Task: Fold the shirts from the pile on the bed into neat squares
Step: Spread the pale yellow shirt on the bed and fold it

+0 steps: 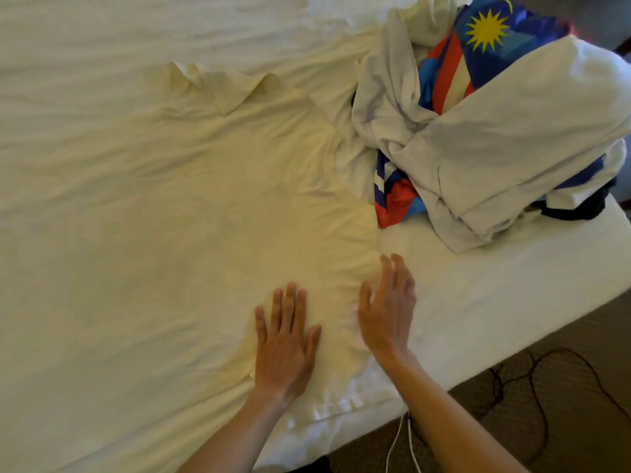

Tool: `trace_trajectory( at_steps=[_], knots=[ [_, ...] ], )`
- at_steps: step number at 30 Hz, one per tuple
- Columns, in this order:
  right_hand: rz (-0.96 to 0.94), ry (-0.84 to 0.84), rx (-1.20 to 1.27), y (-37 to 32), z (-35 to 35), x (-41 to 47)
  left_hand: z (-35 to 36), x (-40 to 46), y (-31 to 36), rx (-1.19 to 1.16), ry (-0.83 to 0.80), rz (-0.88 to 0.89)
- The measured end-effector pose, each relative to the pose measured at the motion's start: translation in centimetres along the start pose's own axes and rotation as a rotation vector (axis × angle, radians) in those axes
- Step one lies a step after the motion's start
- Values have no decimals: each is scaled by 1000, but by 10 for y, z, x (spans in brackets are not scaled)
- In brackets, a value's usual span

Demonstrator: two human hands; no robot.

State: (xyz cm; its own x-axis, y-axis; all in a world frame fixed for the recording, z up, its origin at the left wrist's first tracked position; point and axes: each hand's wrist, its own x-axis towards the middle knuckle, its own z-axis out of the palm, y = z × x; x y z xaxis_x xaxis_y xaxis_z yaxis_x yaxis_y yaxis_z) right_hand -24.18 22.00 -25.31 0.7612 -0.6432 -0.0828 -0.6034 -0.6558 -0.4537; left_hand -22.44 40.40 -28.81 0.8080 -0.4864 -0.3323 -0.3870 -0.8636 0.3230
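Note:
A pale yellow shirt [218, 199] lies spread flat on the white bed [495, 302], its collar toward the far side. My left hand [285, 339] presses flat on the shirt's near hem with straight fingers. My right hand [387, 308] is beside it at the shirt's right edge, fingers straight and slightly blurred, holding nothing. The pile of shirts [485, 131] sits at the right: white garments mixed with a blue, red and yellow printed one [485, 32].
The bed's edge runs diagonally at the lower right, with brown carpet [563, 404] beyond it. Dark cables [546, 370] and a white cable [399, 445] lie on the floor. A black strap [577, 209] pokes from under the pile.

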Motion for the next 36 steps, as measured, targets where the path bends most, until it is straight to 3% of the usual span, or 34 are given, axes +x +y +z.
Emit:
trace_trajectory(
  at_steps=[3, 5, 7, 9, 10, 12, 14, 18, 20, 21, 23, 24, 25, 26, 29, 31, 34, 36],
  knots=[
    [-496, -236, -28, -11, 22, 6, -4, 20, -6, 8, 46, 26],
    [-681, -350, -170, 0, 39, 25, -9, 38, -20, 22, 69, 51],
    [-501, -302, -308, 16, 48, 49, -15, 53, -45, 45, 110, -3],
    [-123, -144, -298, 22, 46, 69, -25, 67, -73, 43, 183, -196],
    [-56, -75, -276, 15, 44, 76, -33, 76, -83, 19, 221, -290],
    [-252, -72, -231, -16, 43, 87, -49, 102, -87, -29, 251, -303],
    [-554, -197, -156, -56, 53, 105, -66, 136, -77, -80, 240, -150],
    [-697, -359, -136, -98, 86, 166, -90, 204, -79, -48, 165, 56],
    [-632, -329, -261, -86, 97, 200, -97, 223, -113, 64, 155, 88],
    [-511, -273, -293, -78, 98, 217, -102, 229, -136, 92, 184, 26],
    [-236, -83, -253, -78, 93, 243, -115, 237, -180, 55, 296, -253],
    [-191, -7, -224, -88, 90, 249, -122, 241, -192, 26, 344, -371],
    [-251, 32, -184, -105, 91, 252, -127, 246, -194, 4, 369, -405],
    [-406, 23, -129, -124, 93, 251, -130, 252, -188, 1, 362, -333],
    [-959, -188, 23, -173, 111, 247, -127, 270, -160, 90, 271, 103],
    [-1097, -332, -29, -187, 121, 275, -128, 283, -165, 108, 270, 77],
    [-1002, -291, -175, -202, 127, 347, -132, 293, -188, 47, 326, -224],
    [-765, -266, -232, -218, 123, 390, -132, 293, -192, 66, 332, -220]
  ],
)
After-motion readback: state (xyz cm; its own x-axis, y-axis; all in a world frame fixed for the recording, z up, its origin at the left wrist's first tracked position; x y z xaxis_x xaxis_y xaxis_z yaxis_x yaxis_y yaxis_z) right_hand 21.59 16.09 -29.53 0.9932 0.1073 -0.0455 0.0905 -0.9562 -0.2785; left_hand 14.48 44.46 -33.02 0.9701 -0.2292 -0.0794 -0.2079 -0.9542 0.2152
